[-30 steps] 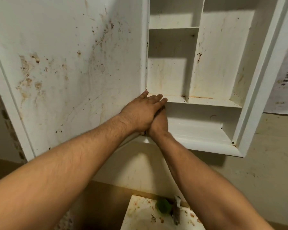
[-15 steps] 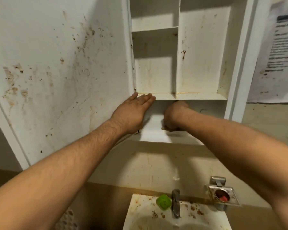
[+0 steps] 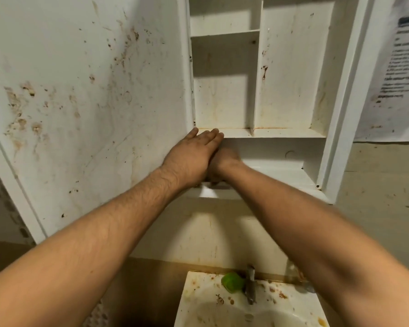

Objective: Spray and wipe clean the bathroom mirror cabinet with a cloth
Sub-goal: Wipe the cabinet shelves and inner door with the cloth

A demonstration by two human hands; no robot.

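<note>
Head view: left hand (image 3: 189,159) flat on door (image 3: 92,90), fingers (image 3: 210,136) together; right hand (image 3: 225,159) fingers hidden.

Your cabinet (image 3: 340,90) carries three shelves. The short upper shelf (image 3: 224,33) sits left of the upright divider (image 3: 257,79). The middle shelf (image 3: 281,132) runs the full width, with a rusty line along its back edge. Your right grip (image 3: 224,159) is down on the bottom shelf (image 3: 281,175) at its left end, blurred and partly behind your left grip (image 3: 194,156), whose straight fingertips lie at the middle shelf's front edge. Brown stains speckle the back panels.
</note>
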